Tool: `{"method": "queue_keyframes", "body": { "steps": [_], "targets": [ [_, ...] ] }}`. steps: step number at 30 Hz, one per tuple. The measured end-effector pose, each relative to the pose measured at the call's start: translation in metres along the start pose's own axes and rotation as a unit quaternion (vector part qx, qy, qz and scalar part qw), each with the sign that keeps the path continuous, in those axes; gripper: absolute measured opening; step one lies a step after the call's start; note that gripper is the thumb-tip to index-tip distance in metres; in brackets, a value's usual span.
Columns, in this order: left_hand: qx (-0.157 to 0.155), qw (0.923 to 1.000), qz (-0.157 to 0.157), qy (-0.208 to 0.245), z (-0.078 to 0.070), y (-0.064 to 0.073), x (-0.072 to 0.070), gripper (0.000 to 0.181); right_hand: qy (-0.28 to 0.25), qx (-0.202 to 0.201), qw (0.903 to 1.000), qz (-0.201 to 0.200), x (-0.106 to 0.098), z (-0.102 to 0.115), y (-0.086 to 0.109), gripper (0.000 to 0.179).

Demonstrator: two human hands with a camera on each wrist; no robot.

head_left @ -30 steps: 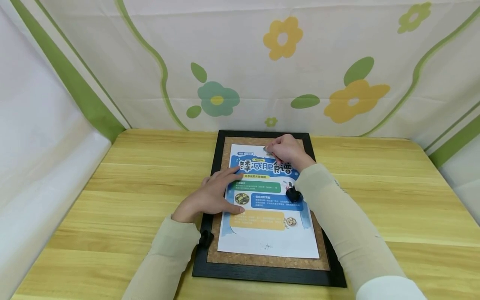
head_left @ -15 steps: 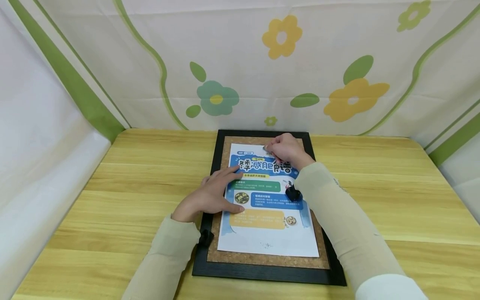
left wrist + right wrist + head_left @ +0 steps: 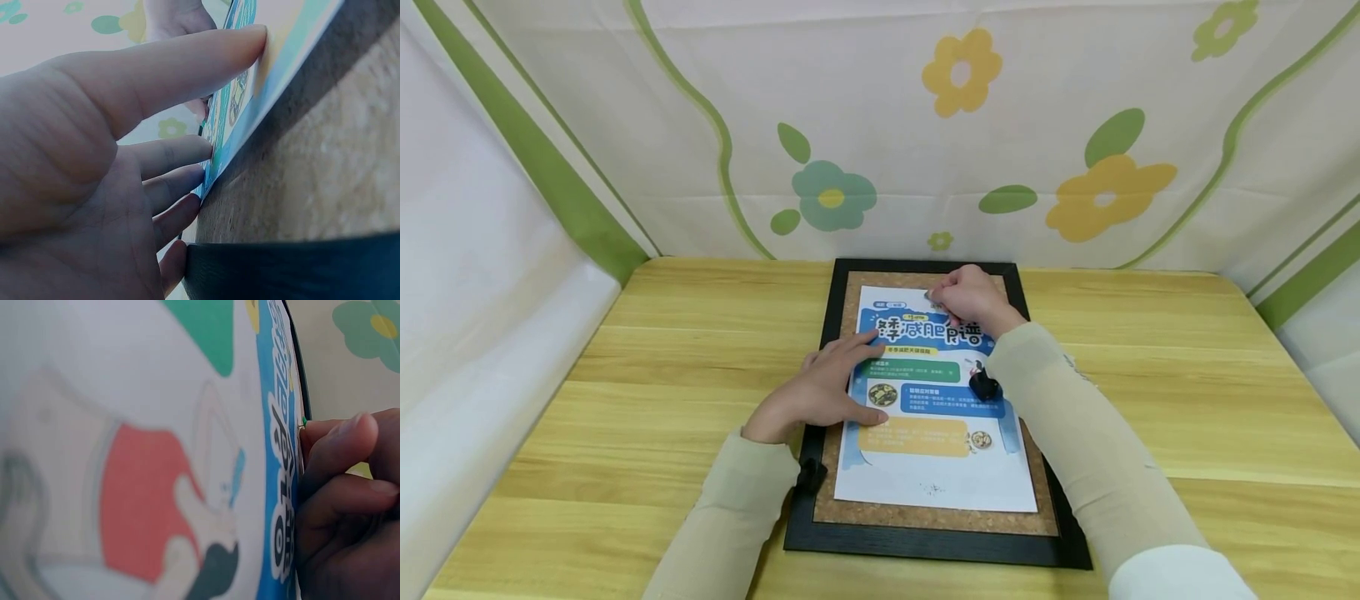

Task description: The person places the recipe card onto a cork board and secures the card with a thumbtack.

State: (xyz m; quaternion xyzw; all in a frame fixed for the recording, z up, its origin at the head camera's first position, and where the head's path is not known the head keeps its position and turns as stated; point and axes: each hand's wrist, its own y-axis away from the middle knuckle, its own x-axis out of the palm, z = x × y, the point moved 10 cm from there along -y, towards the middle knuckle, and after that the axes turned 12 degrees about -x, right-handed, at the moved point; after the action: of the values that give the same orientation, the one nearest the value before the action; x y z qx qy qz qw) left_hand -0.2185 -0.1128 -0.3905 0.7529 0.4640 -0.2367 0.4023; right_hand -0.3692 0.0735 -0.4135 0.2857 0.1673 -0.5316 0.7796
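Note:
A printed poster sheet (image 3: pixel 880 490) with blue, green and yellow blocks lies on a cork board (image 3: pixel 940 518) in a black frame. My left hand (image 3: pixel 820 387) spreads over the sheet's left edge, its straight fingers and thumb touching the paper. Near the sheet's top edge, my right hand (image 3: pixel 972 298) pinches a small green push pin (image 3: pixel 304 422) between thumb and forefinger, with a thin point showing toward the paper. The pin's head is mostly covered by the fingertips. In the left wrist view, the paper's edge stands slightly off the cork below the thumb.
The board's black frame (image 3: pixel 925 543) rests on a wooden table (image 3: pixel 625 400), its far side close to a flower-patterned cloth (image 3: pixel 887 125). A white cloth (image 3: pixel 490 250) hangs at the left. Dark wrist cameras sit at both sleeve ends.

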Motion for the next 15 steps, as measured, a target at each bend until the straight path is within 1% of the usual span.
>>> {"method": "queue_keyframes", "body": {
  "steps": [8,15],
  "targets": [
    [-0.001,1.0000,0.001,-0.001,0.0012,-0.0001,0.0003,0.095,0.003,0.002,1.0000,0.006,0.0010,0.0021,0.0018,0.028],
    [0.000,1.0000,-0.001,0.002,0.0016,-0.0001,0.0007,0.094,0.005,0.002,1.0000,0.002,0.0007,0.0022,0.0016,0.027]
  ]
}}
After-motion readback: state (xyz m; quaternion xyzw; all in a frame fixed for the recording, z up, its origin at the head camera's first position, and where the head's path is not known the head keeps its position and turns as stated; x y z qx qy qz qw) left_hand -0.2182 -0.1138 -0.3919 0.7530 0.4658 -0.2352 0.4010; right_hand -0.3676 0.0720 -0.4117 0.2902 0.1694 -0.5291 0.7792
